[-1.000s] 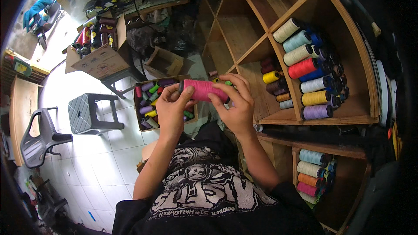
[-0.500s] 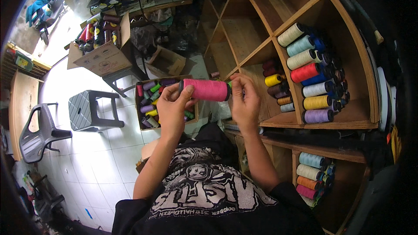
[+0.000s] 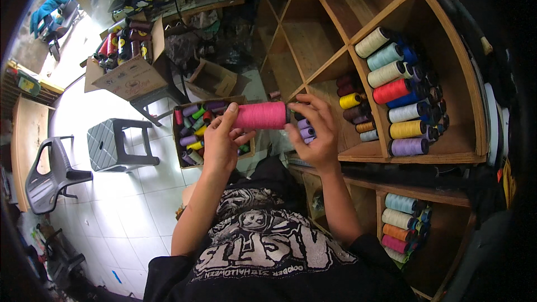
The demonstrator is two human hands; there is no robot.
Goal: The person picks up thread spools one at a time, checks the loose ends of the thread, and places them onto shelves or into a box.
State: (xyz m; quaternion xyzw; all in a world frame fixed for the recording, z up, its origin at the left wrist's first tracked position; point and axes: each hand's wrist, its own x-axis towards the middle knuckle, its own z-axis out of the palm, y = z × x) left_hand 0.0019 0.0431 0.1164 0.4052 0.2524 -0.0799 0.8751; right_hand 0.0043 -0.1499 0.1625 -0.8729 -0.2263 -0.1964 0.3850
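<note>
A bright pink thread spool (image 3: 261, 116) with a dark end rim lies sideways in front of me. My left hand (image 3: 221, 141) is closed around its left end, the thumb on top and the fingers beneath. At the other end, my right hand (image 3: 318, 131) has its thumb and fingertips pinched about the dark rim. Behind the right hand, several lilac spools (image 3: 306, 128) show in part. Below and beyond the left hand sits a cardboard box (image 3: 184, 163) of mixed coloured spools, partly hidden by that hand.
To the right stands a wooden cubby shelf (image 3: 330, 62) with stacked spools (image 3: 392, 92); lower spools (image 3: 398, 219) lie beneath. At left are a grey stool (image 3: 114, 144), a grey chair (image 3: 56, 168) and a raised carton (image 3: 126, 75) of spools. A smaller carton (image 3: 215, 81) sits behind.
The pink spool has shifted slightly left and turned in my hands. My right hand's fingers have spread and moved on its end, and the green thing beside them no longer shows.
</note>
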